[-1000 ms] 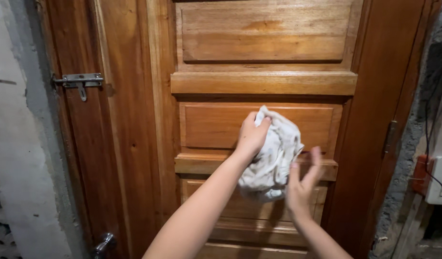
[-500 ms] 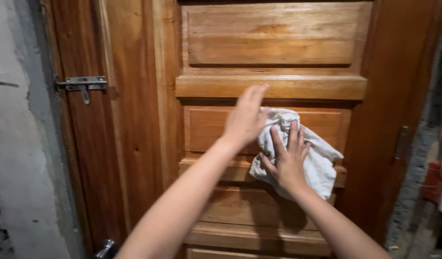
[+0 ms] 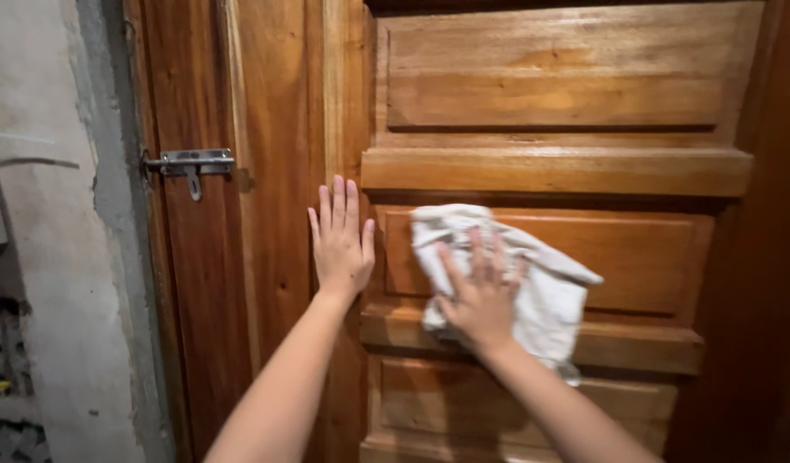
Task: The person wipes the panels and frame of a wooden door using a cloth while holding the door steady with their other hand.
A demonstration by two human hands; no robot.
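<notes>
A brown panelled wooden door (image 3: 549,94) fills the view. My left hand (image 3: 342,240) rests flat on the door's left stile, fingers pointing up and slightly apart, holding nothing. To its right, my right hand (image 3: 479,291) presses a crumpled white cloth (image 3: 545,287) against the middle panel of the door, palm flat with fingers spread over the cloth. The cloth hangs down over the ledge below the panel.
A metal slide bolt (image 3: 189,163) is fixed at the door's left edge, next to the frame. A rough grey plastered wall (image 3: 43,257) stands at the left. Raised horizontal ledges (image 3: 554,171) cross the door above and below the wiped panel.
My left hand let go of the cloth and moved left to lie flat on the door stile. My right hand took over the cloth and presses it on the panel. The view shifted left.
</notes>
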